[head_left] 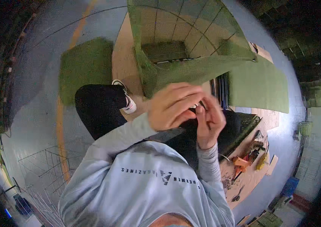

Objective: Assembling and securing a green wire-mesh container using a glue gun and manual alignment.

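Observation:
My left hand (171, 104) and my right hand (209, 121) are raised close together in front of my chest, fingers curled and touching each other. A thin dark piece, perhaps a wire or clip, shows between the fingertips of both hands; what it is I cannot tell. Just beyond the hands stands a wire-mesh box frame (185, 28) draped with green fabric (202, 68), resting on brown cardboard (124, 53). My black trouser leg and white shoe (128, 100) lie to the left of the hands.
A folded green fabric sheet (84, 68) lies on the grey floor at left, another green sheet (260, 85) at right. Orange tools and scissors (245, 162) lie on cardboard at lower right. Wire racks (47, 166) stand at lower left. Stacked green boxes (317, 92) sit far right.

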